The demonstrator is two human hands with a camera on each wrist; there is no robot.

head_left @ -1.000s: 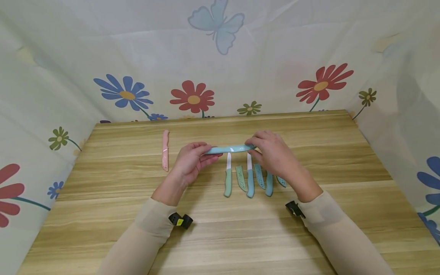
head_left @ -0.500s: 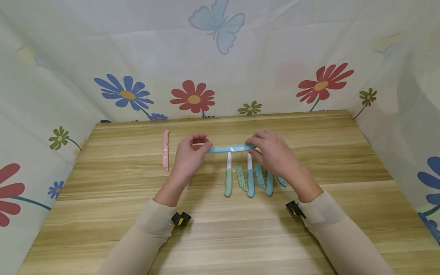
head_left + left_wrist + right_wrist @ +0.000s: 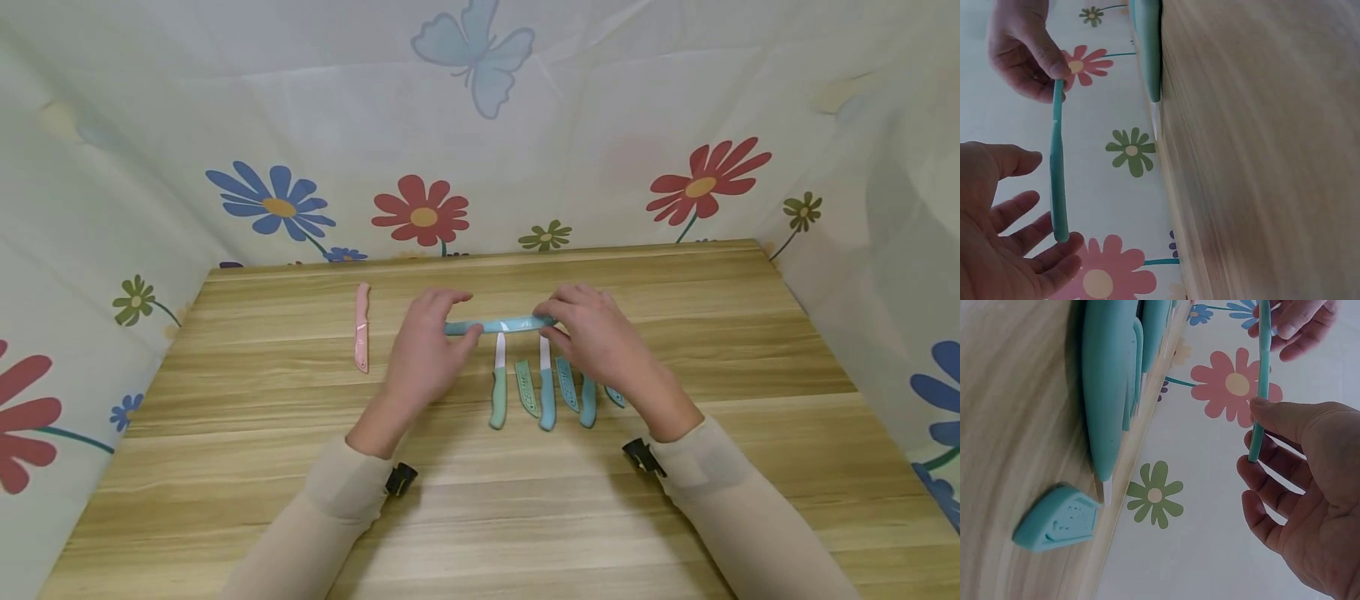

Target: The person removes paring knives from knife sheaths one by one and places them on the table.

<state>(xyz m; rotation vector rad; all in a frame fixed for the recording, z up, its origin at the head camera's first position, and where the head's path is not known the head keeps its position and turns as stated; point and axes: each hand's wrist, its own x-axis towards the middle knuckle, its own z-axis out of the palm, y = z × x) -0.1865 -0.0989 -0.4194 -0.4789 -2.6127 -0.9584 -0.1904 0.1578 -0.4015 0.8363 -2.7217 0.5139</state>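
Observation:
A light blue sheathed paring knife (image 3: 502,326) is held level above the table, behind the row of unsheathed knives. My right hand (image 3: 592,329) pinches its sheathed end between thumb and fingers. Around the handle end, my left hand (image 3: 435,337) is spread, and in the left wrist view its thumb stands apart from the handle (image 3: 1058,181) while the fingers reach behind it. Below lie a green paring knife (image 3: 498,396) with a white blade, a green sheath (image 3: 527,388), a blue paring knife (image 3: 547,400) and a blue sheath (image 3: 566,384).
Another blue knife (image 3: 588,403) and a sheath (image 3: 615,397) lie partly hidden under my right hand. To the left, a pink sheathed knife (image 3: 362,327) lies on the wooden table (image 3: 480,517). A flower-printed sheet (image 3: 600,125) hangs behind the table.
My left hand has let its grip on the handle go, turned over and spread its fingers while shifting right. My right hand and the sheathed knife have barely moved.

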